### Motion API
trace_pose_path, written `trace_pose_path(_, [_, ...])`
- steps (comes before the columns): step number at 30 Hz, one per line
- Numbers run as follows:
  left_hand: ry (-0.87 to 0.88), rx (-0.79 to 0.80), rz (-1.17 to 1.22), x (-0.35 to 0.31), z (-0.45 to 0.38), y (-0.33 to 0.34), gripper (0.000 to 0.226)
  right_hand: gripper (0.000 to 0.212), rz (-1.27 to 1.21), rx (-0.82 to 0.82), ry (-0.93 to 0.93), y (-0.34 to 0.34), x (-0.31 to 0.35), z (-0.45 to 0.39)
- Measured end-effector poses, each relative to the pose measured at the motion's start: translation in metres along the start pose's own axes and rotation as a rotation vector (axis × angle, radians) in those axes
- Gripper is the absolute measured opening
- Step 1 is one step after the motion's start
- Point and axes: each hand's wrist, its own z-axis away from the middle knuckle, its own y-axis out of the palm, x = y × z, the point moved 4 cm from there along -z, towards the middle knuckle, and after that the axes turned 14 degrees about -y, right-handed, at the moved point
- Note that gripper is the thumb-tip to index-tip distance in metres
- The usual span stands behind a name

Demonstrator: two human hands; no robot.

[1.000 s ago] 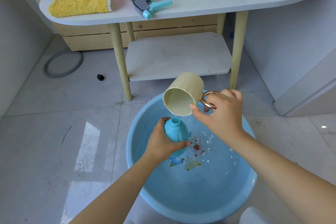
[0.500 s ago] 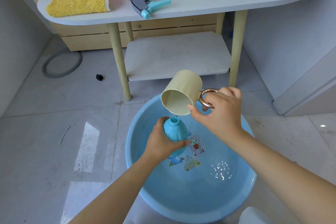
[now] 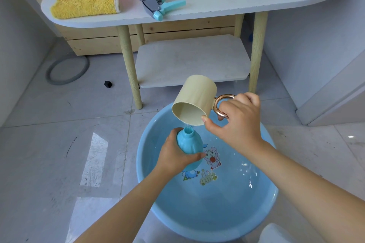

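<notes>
Left hand (image 3: 177,156) wraps one small blue plastic bottle (image 3: 189,145), bulbous body, short open neck pointing up; fingers curled round the belly, thumb across the front. The bottle is held above the blue basin (image 3: 262,215), near its far-left part. Right hand (image 3: 238,122) holds one beige mug (image 3: 194,100), smooth matte cylinder, by its copper-coloured ring handle (image 3: 221,105); a finger passes through the ring, thumb tip pressed to the mug's rim. Mug tilted mouth-down toward the camera, its lip just above the bottle neck; a thin clear stream of water runs from lip to neck. Basin: one, round, glossy plastic, shallow water rippling, cartoon print on the bottom. It sits on pale glossy floor tiles. Behind it, one oval white table (image 3: 276,2) on pale wood legs, with a lower shelf. On top: one yellow fluffy cloth (image 3: 85,4), one teal-and-grey spray trigger head (image 3: 158,5) lying on its side, four translucent or coloured plastic vessels along the far edge, cut off by the frame. On the floor, one grey ring (image 3: 68,70).
</notes>
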Motion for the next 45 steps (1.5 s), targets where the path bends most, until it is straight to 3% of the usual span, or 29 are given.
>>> trace_pose_path(23, [0.006, -0.02, 0.001, 0.002, -0.002, 0.0, 0.081, 0.045, 0.032, -0.024, -0.107, -0.001, 0.003, -0.001])
trace_pose_path(28, [0.012, -0.025, 0.014, 0.004, -0.002, 0.0, 0.082, 0.045, 0.015, -0.005, -0.046, -0.001, 0.003, 0.0])
trace_pose_path(35, [0.034, -0.043, 0.045, 0.005, -0.002, -0.001, 0.091, 0.047, -0.145, 0.11, 0.292, 0.007, -0.007, 0.008])
trace_pose_path(39, [0.036, -0.053, 0.057, 0.005, -0.001, -0.002, 0.094, 0.048, -0.117, 0.329, 0.469, 0.02, -0.023, 0.026])
trace_pose_path(45, [0.029, -0.062, 0.072, 0.003, -0.001, -0.003, 0.077, 0.043, 0.154, 0.655, 0.395, 0.034, -0.038, 0.06])
